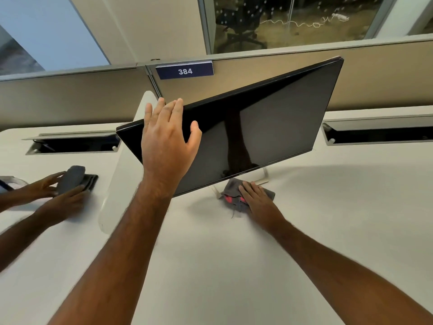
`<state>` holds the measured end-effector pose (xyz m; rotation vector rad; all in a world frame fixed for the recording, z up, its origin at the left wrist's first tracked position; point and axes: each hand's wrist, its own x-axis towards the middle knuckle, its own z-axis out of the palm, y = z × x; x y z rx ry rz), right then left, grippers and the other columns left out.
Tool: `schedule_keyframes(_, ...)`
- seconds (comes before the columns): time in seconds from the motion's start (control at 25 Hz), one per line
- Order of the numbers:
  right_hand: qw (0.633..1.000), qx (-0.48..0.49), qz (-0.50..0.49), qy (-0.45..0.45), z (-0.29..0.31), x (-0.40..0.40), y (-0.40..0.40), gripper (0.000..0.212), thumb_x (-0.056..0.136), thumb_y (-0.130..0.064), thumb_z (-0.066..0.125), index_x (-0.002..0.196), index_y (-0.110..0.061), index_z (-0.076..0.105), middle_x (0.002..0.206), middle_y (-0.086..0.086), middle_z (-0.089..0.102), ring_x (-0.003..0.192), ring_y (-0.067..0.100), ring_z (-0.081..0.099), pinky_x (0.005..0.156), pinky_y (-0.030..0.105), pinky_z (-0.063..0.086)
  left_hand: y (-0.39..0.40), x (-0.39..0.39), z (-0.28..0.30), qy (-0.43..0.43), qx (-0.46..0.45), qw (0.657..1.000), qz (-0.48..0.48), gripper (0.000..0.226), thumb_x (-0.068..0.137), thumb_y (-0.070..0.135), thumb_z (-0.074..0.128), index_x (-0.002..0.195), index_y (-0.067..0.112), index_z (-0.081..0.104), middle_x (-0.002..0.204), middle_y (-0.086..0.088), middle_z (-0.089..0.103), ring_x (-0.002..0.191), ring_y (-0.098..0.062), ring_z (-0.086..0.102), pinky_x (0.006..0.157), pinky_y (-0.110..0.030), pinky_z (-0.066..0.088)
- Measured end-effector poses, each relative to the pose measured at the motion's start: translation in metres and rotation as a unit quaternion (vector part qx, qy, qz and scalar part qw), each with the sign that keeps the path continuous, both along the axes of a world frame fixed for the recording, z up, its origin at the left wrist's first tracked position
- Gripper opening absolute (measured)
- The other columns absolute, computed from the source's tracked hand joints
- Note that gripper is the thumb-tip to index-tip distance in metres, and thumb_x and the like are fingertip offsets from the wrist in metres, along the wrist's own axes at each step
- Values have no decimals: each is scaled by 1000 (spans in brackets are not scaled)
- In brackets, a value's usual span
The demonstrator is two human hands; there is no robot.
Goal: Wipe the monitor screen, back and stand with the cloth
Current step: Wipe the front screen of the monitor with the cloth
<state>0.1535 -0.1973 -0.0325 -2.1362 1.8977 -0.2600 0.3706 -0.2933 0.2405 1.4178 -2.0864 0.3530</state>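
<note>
left hand [167, 139]: open, fingers straight, laid over the monitor's top-left edge
right hand [256, 195]: flat, fingers straight, pressing the cloth onto the desk
monitor [257, 127]: dark screen, tilted hard, right corner high; logo on the bottom bezel too small to read
stand [263, 175]: silver, mostly hidden behind the screen
cloth [230, 194]: grey with red patches, bunched at the stand foot
desk [234, 266]: white
sign [185, 71]: navy plate on the partition, reads "384"
other person's hands [61, 193]: far left, on a grey cloth
</note>
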Motion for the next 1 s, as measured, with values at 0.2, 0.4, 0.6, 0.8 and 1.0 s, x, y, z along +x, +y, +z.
schedule_keyframes(0.2,996,-9,88,8,-10,42,-16,63,100,-25,59,158,-16,35,163,7,34,151,33,29,124,45,18,-2,-4,-7,30,-28,999,6,52,103,36,48,143,5,57,141,-11,63,144,-27,47,128,-42,23)
schedule_keyframes(0.4,997,-49,64,2,-13,73,-40,51,92,-31,68,138,-13,58,137,9,61,127,33,55,114,49,40,-4,-5,-14,38,-45,998,6,49,101,32,52,142,5,59,140,-11,63,143,-27,49,126,-42,26)
schedule_keyframes(0.6,998,34,8,55,18,98,-85,33,100,-47,49,108,-21,68,96,-2,65,90,26,62,74,36,44,-3,-6,-15,38,-51,998,8,50,99,31,54,142,4,59,141,-12,63,142,-28,50,125,-44,29)
schedule_keyframes(0.8,1000,13,-2,10,7,101,-98,29,99,-40,55,112,-18,68,89,-10,58,82,10,62,68,24,48,-5,-4,-16,38,-47,998,6,51,99,31,55,142,4,58,141,-12,63,142,-28,50,125,-45,30)
schedule_keyframes(1.0,990,-70,122,-17,-7,70,-70,32,92,-36,60,114,-17,71,108,3,72,101,26,66,92,35,50,-9,-1,-17,39,-51,998,3,51,99,30,55,142,4,59,141,-12,63,141,-28,51,124,-46,31)
